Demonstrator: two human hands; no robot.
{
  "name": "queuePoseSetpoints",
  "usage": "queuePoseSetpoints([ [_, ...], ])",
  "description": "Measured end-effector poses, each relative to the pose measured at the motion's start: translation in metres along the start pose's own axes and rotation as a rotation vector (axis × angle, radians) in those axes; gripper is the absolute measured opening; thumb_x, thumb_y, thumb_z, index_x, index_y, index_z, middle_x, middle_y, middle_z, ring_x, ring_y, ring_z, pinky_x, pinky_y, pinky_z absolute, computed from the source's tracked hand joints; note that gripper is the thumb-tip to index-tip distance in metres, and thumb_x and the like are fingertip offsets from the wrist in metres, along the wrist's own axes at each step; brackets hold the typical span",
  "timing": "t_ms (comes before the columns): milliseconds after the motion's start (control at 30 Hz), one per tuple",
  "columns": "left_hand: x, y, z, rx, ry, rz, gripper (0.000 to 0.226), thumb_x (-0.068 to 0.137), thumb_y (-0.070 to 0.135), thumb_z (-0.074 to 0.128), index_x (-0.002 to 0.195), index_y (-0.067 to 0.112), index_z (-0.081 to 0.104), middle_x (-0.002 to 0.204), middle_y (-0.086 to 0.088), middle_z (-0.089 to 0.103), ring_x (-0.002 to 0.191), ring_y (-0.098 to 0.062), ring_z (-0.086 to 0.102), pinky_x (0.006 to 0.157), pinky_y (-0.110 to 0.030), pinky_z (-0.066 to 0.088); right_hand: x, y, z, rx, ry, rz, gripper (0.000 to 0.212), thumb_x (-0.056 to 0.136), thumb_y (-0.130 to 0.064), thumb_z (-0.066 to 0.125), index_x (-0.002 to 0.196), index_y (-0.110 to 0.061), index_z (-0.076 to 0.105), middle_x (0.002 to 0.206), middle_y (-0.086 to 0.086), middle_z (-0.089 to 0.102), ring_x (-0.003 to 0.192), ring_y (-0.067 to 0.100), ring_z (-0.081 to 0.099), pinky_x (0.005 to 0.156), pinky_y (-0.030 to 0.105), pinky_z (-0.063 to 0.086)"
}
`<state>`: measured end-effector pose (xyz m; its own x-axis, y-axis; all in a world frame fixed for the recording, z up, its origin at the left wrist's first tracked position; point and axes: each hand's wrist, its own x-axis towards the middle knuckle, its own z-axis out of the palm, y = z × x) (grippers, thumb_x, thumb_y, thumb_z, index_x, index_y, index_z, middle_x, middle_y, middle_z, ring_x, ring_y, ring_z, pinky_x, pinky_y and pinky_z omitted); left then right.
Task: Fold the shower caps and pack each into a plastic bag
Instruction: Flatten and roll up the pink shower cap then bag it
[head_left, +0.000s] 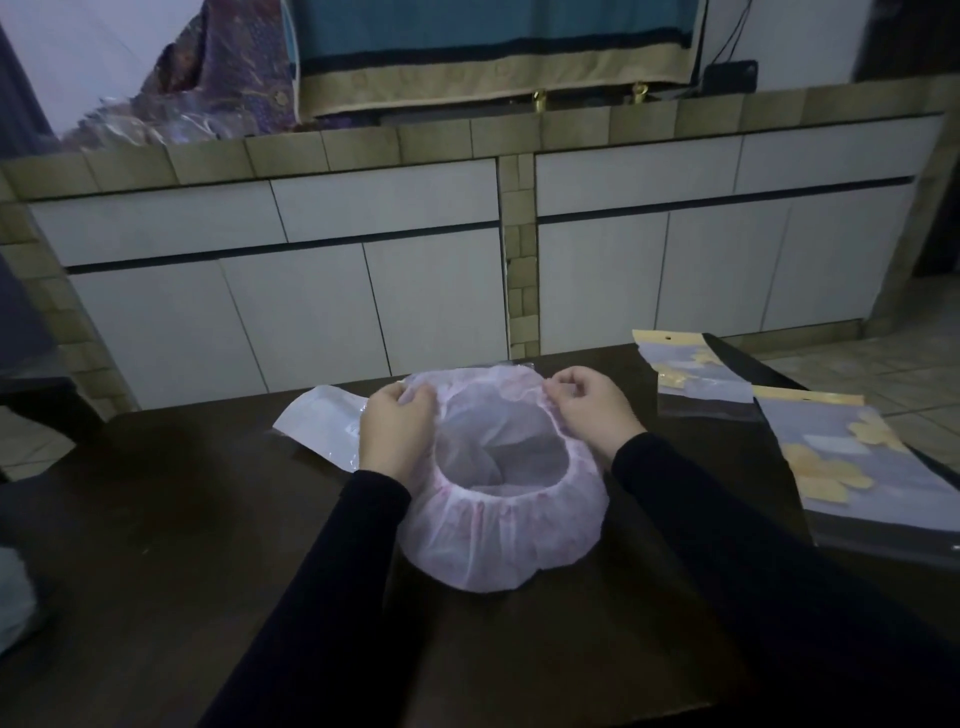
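A pale pink, translucent shower cap (493, 540) lies opened on the dark table (208, 545), its elastic rim facing up and forming a round hole. My left hand (395, 426) pinches the far left part of the rim. My right hand (592, 402) pinches the far right part. Both hands hold the far edge slightly raised. A white plastic bag (317, 421) lies flat just left of the cap, partly under my left hand. Two clear bags with yellow flower prints lie at the right: a small bag (696, 374) farther off and a larger bag (857, 457) nearer.
White cabinet fronts (395, 296) under a tiled counter stand right behind the table's far edge. A pale bundle (15, 597) sits at the left edge of the view. Tiled floor (883, 364) shows beyond the table's right corner.
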<state>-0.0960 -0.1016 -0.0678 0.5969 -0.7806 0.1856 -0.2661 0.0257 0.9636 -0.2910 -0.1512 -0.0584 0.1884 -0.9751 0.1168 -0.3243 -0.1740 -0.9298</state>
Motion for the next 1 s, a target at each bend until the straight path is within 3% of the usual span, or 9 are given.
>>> queuePoseSetpoints([
  [233, 0.006, -0.02, -0.013, 0.221, -0.065, -0.036, 0.011, 0.084, 0.02, 0.05, 0.075, 0.017, 0.056, 0.07, 0.003, 0.051, 0.069, -0.02, 0.047, 0.063, -0.03, 0.038, 0.0, 0.005, -0.02, 0.004, 0.073, -0.077, 0.019, 0.094, -0.004, 0.052, 0.102, -0.019, 0.061, 0.099, -0.005, 0.06, 0.093, 0.011, 0.057, 0.078, 0.022, 0.048],
  [333, -0.002, -0.005, -0.007, 0.441, -0.009, 0.151, 0.032, 0.086, 0.028, 0.054, 0.118, 0.025, 0.059, 0.107, 0.008, 0.065, 0.101, -0.017, 0.06, 0.087, -0.032, 0.045, -0.003, -0.001, -0.026, -0.038, -0.021, -0.164, 0.026, 0.092, 0.001, 0.053, 0.101, -0.022, 0.061, 0.103, -0.006, 0.062, 0.088, 0.004, 0.057, 0.075, 0.019, 0.047],
  [400, -0.003, 0.017, 0.0, 0.44, -0.115, 0.303, 0.043, 0.081, 0.05, 0.054, 0.121, 0.034, 0.059, 0.119, 0.014, 0.063, 0.11, -0.011, 0.057, 0.097, -0.033, 0.042, -0.007, -0.005, -0.032, -0.014, -0.125, -0.214, 0.029, 0.092, 0.003, 0.054, 0.098, -0.024, 0.063, 0.096, -0.003, 0.065, 0.067, 0.002, 0.054, 0.059, 0.015, 0.046],
  [467, -0.008, 0.039, 0.008, 0.43, -0.366, 0.354, 0.039, 0.073, 0.068, 0.049, 0.102, 0.047, 0.064, 0.106, 0.022, 0.066, 0.101, -0.004, 0.059, 0.092, -0.026, 0.042, -0.013, -0.008, -0.038, 0.018, -0.226, -0.257, 0.029, 0.092, 0.003, 0.054, 0.098, -0.024, 0.064, 0.084, 0.002, 0.066, 0.056, 0.007, 0.048, 0.05, 0.016, 0.044],
  [567, -0.013, 0.05, 0.02, 0.475, -0.657, 0.342, 0.023, 0.085, 0.054, 0.061, 0.08, 0.033, 0.069, 0.065, 0.022, 0.063, 0.063, 0.009, 0.056, 0.06, -0.01, 0.039, -0.017, -0.009, -0.041, 0.083, -0.244, -0.268, 0.026, 0.09, -0.003, 0.06, 0.111, -0.019, 0.061, 0.103, 0.01, 0.067, 0.076, 0.017, 0.06, 0.065, 0.021, 0.053],
  [667, -0.012, 0.045, 0.03, 0.454, -0.536, 0.4, 0.027, 0.086, 0.034, 0.068, 0.064, 0.022, 0.06, 0.046, 0.015, 0.051, 0.045, 0.001, 0.044, 0.044, -0.011, 0.033, -0.009, -0.003, -0.043, -0.085, -0.114, -0.181, 0.039, 0.084, -0.035, 0.069, 0.117, -0.02, 0.055, 0.11, 0.003, 0.063, 0.098, 0.015, 0.062, 0.086, 0.03, 0.054],
  [733, -0.012, 0.039, 0.037, 0.376, -0.356, 0.404, 0.035, 0.086, 0.032, 0.069, 0.058, 0.021, 0.051, 0.044, 0.012, 0.043, 0.045, -0.004, 0.038, 0.042, -0.014, 0.028, -0.005, 0.001, -0.046, -0.246, -0.1, -0.052, 0.049, 0.083, -0.051, 0.064, 0.108, -0.009, 0.062, 0.098, 0.004, 0.064, 0.091, 0.015, 0.06, 0.085, 0.034, 0.05],
  [900, -0.012, 0.029, 0.042, 0.459, -0.087, 0.293, 0.047, 0.087, 0.044, 0.062, 0.059, 0.02, 0.033, 0.056, 0.004, 0.036, 0.059, -0.02, 0.037, 0.055, -0.033, 0.026, -0.001, 0.008, -0.056, -0.308, -0.068, -0.016, 0.042, 0.092, -0.038, 0.058, 0.096, 0.003, 0.065, 0.082, 0.015, 0.061, 0.077, 0.02, 0.055, 0.071, 0.031, 0.045],
  [1000, -0.003, 0.017, 0.039, 0.432, -0.146, 0.157, 0.043, 0.09, 0.047, 0.057, 0.062, 0.018, 0.04, 0.063, 0.002, 0.046, 0.065, -0.022, 0.047, 0.058, -0.03, 0.032, 0.001, 0.017, -0.057, -0.316, -0.023, 0.027, 0.033, 0.093, -0.036, 0.057, 0.097, -0.005, 0.068, 0.092, 0.011, 0.068, 0.085, 0.02, 0.061, 0.067, 0.026, 0.043],
])
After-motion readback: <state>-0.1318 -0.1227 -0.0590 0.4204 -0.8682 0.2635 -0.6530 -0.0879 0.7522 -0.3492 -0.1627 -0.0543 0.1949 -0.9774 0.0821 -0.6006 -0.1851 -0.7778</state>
